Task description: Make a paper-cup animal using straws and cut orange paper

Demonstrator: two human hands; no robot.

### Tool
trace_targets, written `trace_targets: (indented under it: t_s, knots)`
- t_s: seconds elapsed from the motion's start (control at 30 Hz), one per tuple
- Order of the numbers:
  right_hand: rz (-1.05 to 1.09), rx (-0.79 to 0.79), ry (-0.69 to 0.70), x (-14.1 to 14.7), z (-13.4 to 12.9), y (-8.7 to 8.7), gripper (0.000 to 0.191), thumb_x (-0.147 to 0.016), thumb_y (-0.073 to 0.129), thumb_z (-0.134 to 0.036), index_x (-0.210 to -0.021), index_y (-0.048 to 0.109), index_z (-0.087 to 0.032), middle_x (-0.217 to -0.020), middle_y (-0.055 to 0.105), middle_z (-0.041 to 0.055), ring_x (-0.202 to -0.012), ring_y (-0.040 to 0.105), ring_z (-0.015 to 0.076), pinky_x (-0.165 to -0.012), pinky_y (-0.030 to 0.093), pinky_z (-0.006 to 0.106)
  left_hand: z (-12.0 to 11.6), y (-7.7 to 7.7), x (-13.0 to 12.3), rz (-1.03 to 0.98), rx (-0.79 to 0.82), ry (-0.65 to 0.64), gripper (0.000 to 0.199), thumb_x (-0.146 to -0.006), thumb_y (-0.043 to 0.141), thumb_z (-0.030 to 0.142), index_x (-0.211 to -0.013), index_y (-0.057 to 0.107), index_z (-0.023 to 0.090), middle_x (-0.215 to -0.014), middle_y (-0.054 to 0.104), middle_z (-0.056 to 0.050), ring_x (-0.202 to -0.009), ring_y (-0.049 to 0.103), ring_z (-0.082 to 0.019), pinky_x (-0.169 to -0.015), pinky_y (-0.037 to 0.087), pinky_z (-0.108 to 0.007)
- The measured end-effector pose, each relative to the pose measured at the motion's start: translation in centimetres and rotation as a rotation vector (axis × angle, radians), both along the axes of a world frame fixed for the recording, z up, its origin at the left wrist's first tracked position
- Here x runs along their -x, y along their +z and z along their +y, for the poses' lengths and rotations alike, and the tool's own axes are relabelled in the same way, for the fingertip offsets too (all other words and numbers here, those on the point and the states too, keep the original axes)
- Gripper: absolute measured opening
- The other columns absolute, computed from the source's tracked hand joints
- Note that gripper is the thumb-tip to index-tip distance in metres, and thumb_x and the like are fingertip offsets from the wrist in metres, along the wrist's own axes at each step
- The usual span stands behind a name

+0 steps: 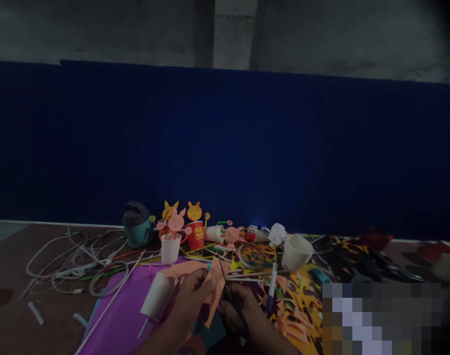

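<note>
My left hand (191,298) pinches a strip of peach-coloured paper (213,310) between thumb and fingers. In my right hand (252,310) is a pair of dark scissors (241,315), its blades at the right edge of the paper. How far the blades are apart is too dark to tell. Beside my left hand a white paper cup (158,297) lies on its side over a purple sheet (117,308), with a thin light stick poking out below it. Another piece of peach paper (180,269) stretches behind my left hand.
Cups with paper animal heads, among them a white cup (170,249) and a red cup (196,235), stand at the back. Left are a teal-and-black device (136,227) and coiled white cables (77,261). Right are a marker (272,286), a white cup (297,252) and yellow paper scraps (306,301).
</note>
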State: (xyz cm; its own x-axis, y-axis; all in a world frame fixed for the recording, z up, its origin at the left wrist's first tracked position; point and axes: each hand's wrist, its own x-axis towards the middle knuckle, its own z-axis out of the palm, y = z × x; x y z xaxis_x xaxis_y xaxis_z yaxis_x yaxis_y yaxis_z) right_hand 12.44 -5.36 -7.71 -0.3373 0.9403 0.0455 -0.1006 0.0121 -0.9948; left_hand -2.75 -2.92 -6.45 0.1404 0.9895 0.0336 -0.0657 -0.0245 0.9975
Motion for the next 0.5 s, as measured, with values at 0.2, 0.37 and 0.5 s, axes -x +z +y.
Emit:
trace_targets:
  t_s: [0.2, 0.37, 0.5]
  knots:
    - [0.042, 0.012, 0.026, 0.06, 0.09, -0.50, 0.029, -0.073, 0.069, -0.044, -0.076, 0.063, -0.015, -0.047, 0.045, -0.0064, -0.040, 0.034, 0.0062, -0.041, 0.030, 0.019, -0.32, 0.36, -0.18, -0.046, 0.048, -0.021, 0.029, -0.071, 0.068, 0.039, -0.059, 0.054, 0.016, -0.057, 0.048, 0.003, -0.056, 0.043, -0.012, -0.055, 0.032, -0.023]
    - [0.056, 0.036, 0.015, -0.04, -0.16, -0.53, 0.029, -0.072, 0.072, -0.041, -0.079, 0.063, -0.015, -0.049, 0.046, -0.0067, -0.041, 0.037, 0.0063, -0.041, 0.029, 0.018, -0.51, 0.61, -0.33, -0.063, 0.079, -0.044, 0.034, -0.069, 0.069, 0.046, -0.061, 0.058, 0.015, -0.059, 0.053, 0.001, -0.058, 0.047, -0.013, -0.056, 0.036, -0.023]
    - [0.087, 0.034, 0.024, 0.17, 0.01, -0.93, 0.032, -0.076, 0.066, -0.047, -0.079, 0.064, -0.014, -0.048, 0.044, -0.0067, -0.041, 0.035, 0.0063, -0.041, 0.029, 0.018, -0.59, 0.84, -0.38, -0.055, 0.069, -0.023, 0.037, -0.065, 0.071, 0.050, -0.058, 0.059, 0.015, -0.057, 0.054, 0.000, -0.058, 0.049, -0.014, -0.056, 0.038, -0.024]
